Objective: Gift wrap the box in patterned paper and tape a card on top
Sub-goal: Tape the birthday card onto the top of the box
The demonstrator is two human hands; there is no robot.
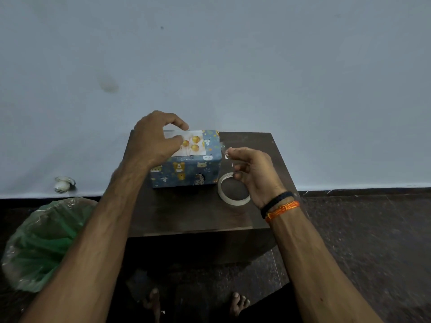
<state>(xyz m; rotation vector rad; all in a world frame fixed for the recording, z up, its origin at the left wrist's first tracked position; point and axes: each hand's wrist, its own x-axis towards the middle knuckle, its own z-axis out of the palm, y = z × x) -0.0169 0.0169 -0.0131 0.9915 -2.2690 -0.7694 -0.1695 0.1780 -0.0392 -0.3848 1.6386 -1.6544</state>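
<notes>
At nine o'clock our left hand (pixel 158 138) hides part of the card (pixel 192 143); both forearms run off the bottom edge.

Between the hands, the wrapped box (pixel 186 169) blocks the way; a tape roll (pixel 233 191) lies under the right hand (pixel 254 173); bare desk (pixel 186 213) is open nearer.

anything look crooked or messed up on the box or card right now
Nothing stands out. The wrapped box sits flat on the table, its paper smooth. The card lies about square on top under the left hand; the right hand pinches a tape strip.
</notes>
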